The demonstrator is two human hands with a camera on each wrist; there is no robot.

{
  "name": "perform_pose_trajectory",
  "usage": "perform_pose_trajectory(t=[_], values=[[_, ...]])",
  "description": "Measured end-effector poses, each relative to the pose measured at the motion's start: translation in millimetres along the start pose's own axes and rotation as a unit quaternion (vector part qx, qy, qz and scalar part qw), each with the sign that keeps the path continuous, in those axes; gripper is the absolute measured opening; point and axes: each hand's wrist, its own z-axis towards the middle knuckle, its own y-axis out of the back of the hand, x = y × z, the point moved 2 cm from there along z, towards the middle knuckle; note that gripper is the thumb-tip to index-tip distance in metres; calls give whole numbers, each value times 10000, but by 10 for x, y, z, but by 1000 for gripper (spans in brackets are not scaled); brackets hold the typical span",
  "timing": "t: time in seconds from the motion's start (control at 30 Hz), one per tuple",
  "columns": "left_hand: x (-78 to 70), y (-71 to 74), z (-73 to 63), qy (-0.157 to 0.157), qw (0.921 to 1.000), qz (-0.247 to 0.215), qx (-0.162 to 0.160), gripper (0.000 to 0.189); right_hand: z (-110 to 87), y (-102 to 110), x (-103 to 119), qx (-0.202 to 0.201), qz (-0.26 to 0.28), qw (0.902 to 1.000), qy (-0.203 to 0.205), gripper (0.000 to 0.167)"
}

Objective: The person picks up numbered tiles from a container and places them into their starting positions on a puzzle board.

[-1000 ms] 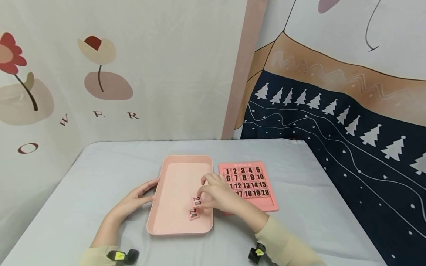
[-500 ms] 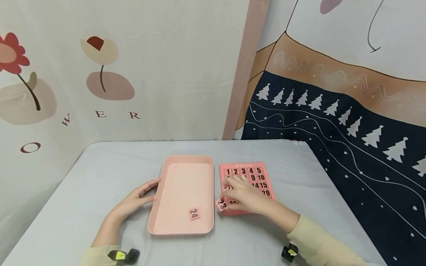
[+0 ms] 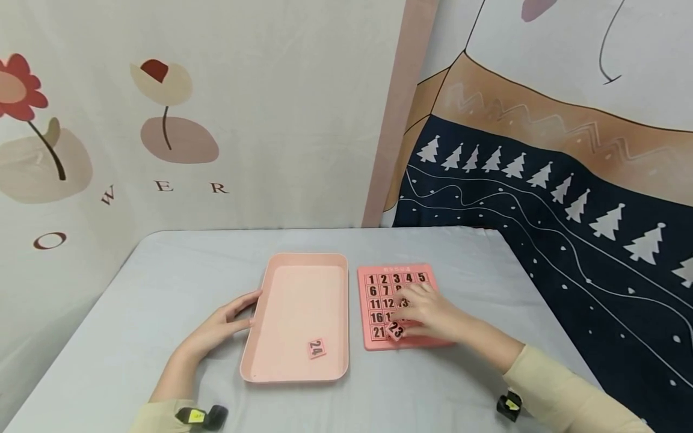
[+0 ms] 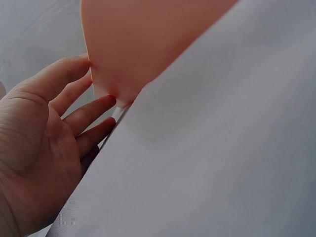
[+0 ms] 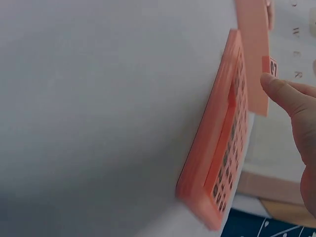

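Observation:
A pink square tile marked 23 (image 3: 396, 331) is pinched by the fingertips of my right hand (image 3: 432, 314), over the bottom row of the pink number board (image 3: 379, 346). In the right wrist view the tile (image 5: 269, 66) is raised above the board (image 5: 201, 170). Beside the held tile, 21 sits in the bottom row; my hand hides part of the rows to the right. My left hand (image 3: 219, 325) touches the left side of the pink tray (image 3: 298, 300) with extended fingers. A tile marked 24 (image 3: 316, 348) lies turned sideways in the tray.
A pale cloth covers the table (image 3: 195, 264), and the tray and board lie side by side with a narrow gap between them. Behind stands a light curtain (image 3: 292, 120); to the right hangs a dark printed cloth (image 3: 487, 192).
My right hand has taken the 23 tile out of the tray and carried it rightward over the board's bottom row. The left hand and the 24 tile stay where they were.

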Motion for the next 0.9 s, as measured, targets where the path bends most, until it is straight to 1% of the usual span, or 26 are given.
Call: perform_pose_trajectory(t=[0.13, 0.3, 0.43, 0.7, 0.8, 0.9], values=[[5, -2, -2, 6, 10000, 14, 11, 59, -97, 7, -78, -1, -154, 9997, 172, 35], [6, -3, -3, 21, 10000, 10, 5, 59, -192, 26, -154, 185, -517, 9977, 403, 33], [3, -2, -7, 41, 10000, 23, -12, 59, -229, 37, -197, 310, -734, 9953, 548, 32], [5, -5, -13, 11, 10000, -27, -4, 59, -215, 27, -246, 284, -936, 9898, 1034, 33], [3, -5, -15, 12, 10000, -29, 0, 59, -193, 19, -248, 372, -1094, 9857, 1230, 32], [-1, -4, -15, 2, 10000, -29, 2, 59, -176, 0, -244, 489, -1208, 9827, 1316, 31]])
